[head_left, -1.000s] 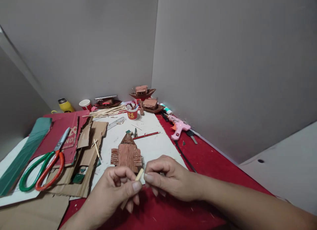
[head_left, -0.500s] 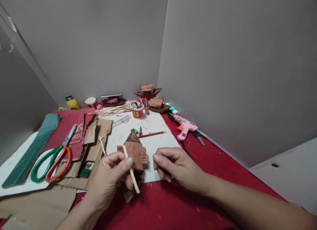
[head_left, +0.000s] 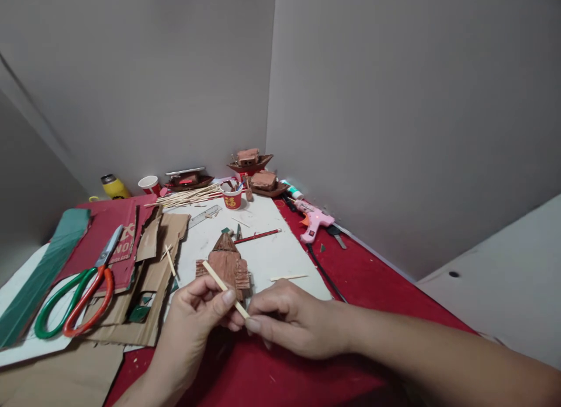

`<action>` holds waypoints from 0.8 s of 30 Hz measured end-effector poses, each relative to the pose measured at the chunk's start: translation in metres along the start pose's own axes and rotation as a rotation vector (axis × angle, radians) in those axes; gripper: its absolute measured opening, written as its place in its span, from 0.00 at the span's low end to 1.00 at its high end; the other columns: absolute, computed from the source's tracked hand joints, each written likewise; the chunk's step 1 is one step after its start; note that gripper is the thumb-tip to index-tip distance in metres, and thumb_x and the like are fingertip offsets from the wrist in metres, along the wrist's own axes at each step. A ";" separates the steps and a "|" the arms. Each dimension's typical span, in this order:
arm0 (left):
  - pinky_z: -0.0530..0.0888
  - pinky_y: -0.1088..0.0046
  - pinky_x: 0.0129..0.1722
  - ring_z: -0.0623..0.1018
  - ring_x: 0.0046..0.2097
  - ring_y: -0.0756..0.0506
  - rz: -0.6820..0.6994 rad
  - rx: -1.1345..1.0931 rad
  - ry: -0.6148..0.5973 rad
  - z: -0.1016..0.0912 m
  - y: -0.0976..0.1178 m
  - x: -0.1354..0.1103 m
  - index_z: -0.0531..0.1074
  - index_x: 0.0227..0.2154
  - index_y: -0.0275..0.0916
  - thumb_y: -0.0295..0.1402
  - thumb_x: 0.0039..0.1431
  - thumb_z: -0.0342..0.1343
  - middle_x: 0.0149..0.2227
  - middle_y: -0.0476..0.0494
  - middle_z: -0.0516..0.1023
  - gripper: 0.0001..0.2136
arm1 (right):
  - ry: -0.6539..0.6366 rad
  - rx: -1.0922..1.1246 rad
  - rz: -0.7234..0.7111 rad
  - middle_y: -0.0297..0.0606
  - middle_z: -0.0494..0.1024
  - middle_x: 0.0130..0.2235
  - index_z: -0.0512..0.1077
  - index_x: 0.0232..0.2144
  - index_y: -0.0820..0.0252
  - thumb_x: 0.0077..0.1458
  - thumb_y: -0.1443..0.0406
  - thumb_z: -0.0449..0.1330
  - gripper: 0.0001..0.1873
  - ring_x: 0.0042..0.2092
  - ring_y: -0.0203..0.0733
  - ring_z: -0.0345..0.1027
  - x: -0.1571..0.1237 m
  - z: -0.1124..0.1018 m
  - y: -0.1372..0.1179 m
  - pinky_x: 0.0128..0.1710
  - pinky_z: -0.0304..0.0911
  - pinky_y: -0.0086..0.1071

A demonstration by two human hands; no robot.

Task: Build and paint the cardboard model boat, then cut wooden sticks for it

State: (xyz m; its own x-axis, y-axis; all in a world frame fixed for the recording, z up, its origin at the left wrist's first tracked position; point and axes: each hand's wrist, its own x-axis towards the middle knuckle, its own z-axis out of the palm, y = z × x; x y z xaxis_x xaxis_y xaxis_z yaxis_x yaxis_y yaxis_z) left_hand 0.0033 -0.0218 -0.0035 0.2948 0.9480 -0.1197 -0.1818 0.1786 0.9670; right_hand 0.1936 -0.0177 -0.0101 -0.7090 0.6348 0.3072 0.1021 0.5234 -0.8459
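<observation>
My left hand [head_left: 199, 319] pinches a thin pale wooden stick [head_left: 218, 281] between thumb and fingers, low in the middle of the view. My right hand [head_left: 289, 322] is closed on the stick's near end, its thumb and forefinger touching the left fingers. Just behind the hands a brown corrugated cardboard model piece [head_left: 225, 265] with a pointed top lies on the white board [head_left: 272, 255]. A second thin stick [head_left: 289, 277] lies on the board to the right of the model.
Green and orange scissors [head_left: 74, 296] rest on cardboard scraps [head_left: 151, 272] at left. A pink glue gun [head_left: 312, 223] and its black cord lie on the red cloth [head_left: 363, 278] at right. A red pencil [head_left: 256, 236], a ruler, a stick bundle [head_left: 188, 195], cups and small boat models [head_left: 249, 159] stand at the back.
My right hand has come back to the stick and closed on its near end. The left hand has tilted the stick flatter. A thin stick now lies on the board.
</observation>
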 end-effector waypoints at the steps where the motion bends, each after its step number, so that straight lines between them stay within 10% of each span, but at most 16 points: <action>1: 0.72 0.81 0.27 0.75 0.24 0.53 0.004 0.016 -0.006 0.000 -0.001 -0.001 0.74 0.27 0.37 0.34 0.53 0.64 0.21 0.51 0.77 0.07 | 0.001 0.032 0.010 0.34 0.68 0.22 0.68 0.28 0.65 0.63 0.61 0.48 0.16 0.24 0.30 0.60 0.000 0.000 0.000 0.24 0.58 0.23; 24: 0.75 0.79 0.26 0.78 0.25 0.51 0.057 -0.159 0.092 -0.006 0.007 0.006 0.73 0.32 0.35 0.36 0.54 0.63 0.25 0.47 0.79 0.09 | 0.396 -0.301 0.144 0.32 0.68 0.21 0.67 0.24 0.62 0.63 0.58 0.49 0.19 0.24 0.32 0.60 -0.016 -0.044 -0.005 0.24 0.57 0.25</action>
State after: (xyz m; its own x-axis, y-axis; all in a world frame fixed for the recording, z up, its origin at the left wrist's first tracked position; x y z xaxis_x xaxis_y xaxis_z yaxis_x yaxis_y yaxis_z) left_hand -0.0015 -0.0131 0.0011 0.1936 0.9767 -0.0927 -0.3442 0.1561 0.9258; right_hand 0.2351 -0.0049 0.0083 -0.3602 0.8483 0.3881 0.4169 0.5186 -0.7465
